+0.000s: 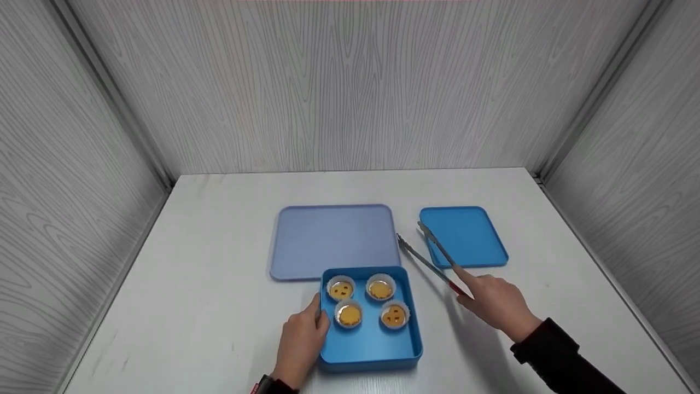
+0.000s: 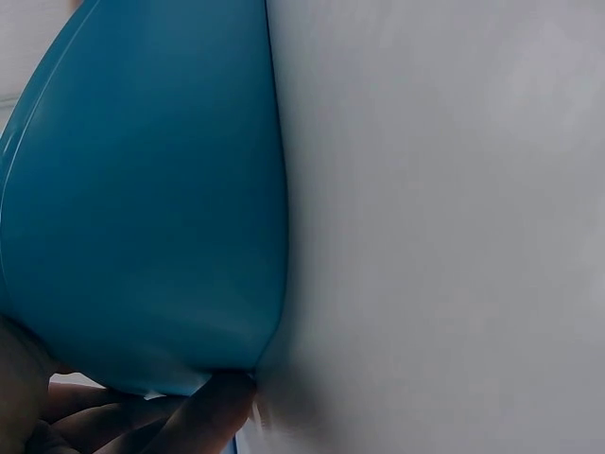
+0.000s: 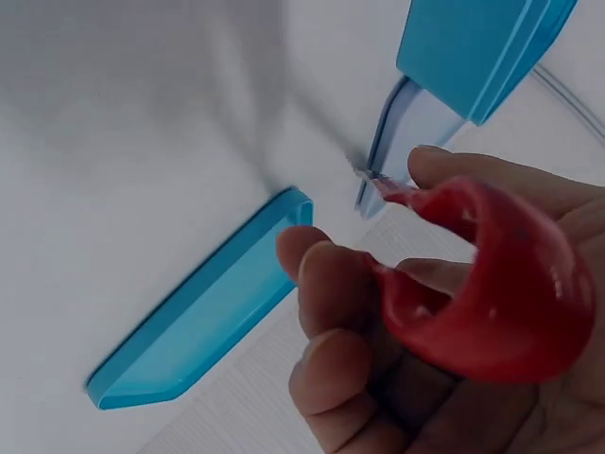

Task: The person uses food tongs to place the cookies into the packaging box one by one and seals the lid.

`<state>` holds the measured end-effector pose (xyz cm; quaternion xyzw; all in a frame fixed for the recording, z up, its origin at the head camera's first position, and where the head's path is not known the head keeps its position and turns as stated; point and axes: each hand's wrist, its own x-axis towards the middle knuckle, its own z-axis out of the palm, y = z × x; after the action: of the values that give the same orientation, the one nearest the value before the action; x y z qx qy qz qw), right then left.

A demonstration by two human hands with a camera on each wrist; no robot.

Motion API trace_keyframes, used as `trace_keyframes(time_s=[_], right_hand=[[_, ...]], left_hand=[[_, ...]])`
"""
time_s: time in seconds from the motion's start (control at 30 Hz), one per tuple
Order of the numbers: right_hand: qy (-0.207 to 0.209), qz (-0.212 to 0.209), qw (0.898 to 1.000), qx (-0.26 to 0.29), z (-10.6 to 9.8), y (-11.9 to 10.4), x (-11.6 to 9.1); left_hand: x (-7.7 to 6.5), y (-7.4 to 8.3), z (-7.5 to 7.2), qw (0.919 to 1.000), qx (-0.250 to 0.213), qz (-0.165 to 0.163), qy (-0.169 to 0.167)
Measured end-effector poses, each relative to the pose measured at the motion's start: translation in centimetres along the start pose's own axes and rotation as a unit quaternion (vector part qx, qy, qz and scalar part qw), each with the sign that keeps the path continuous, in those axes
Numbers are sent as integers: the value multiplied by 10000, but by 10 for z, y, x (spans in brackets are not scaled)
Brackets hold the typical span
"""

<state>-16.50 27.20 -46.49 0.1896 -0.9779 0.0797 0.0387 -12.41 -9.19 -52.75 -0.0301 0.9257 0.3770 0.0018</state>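
My left hand [image 1: 302, 336] grips the left side of a deep blue rectangular box [image 1: 372, 350], its thumb at the rim. Inside the box sit several small yellow tarts [image 1: 348, 315] in white fluted cups, some with dark spots on top. In the left wrist view, the fingers [image 2: 203, 416] touch the far end of the box's side wall. My right hand [image 1: 500, 303] holds metal tongs [image 1: 424, 260] by the red handle [image 3: 529, 293]. The tongs' arms are spread apart with nothing between the tips, which hover near the gap between two trays.
A lavender tray [image 1: 333, 241] lies behind the box. To its right lies a smaller blue tray [image 1: 465, 235], partly under the tongs in the head view. The white table [image 1: 180, 306] is enclosed by wood-grained grey panels [image 1: 350, 87] at the back and sides.
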Motion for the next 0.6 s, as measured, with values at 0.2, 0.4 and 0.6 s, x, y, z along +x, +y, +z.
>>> trace_keyframes(time_s=[0.2, 0.4, 0.6], right_hand=[[-257, -212, 9990, -281, 12, -3, -2], [-313, -436, 9962, -685, 28, -11, 1], [-321, -751, 9936, -782, 41, -13, -1]], left_hand=[[-1, 0, -1, 10000, 8, 17, 4], [-1, -1, 0, 9999, 32, 125, 66], [-1, -1, 0, 9999, 37, 88, 41]])
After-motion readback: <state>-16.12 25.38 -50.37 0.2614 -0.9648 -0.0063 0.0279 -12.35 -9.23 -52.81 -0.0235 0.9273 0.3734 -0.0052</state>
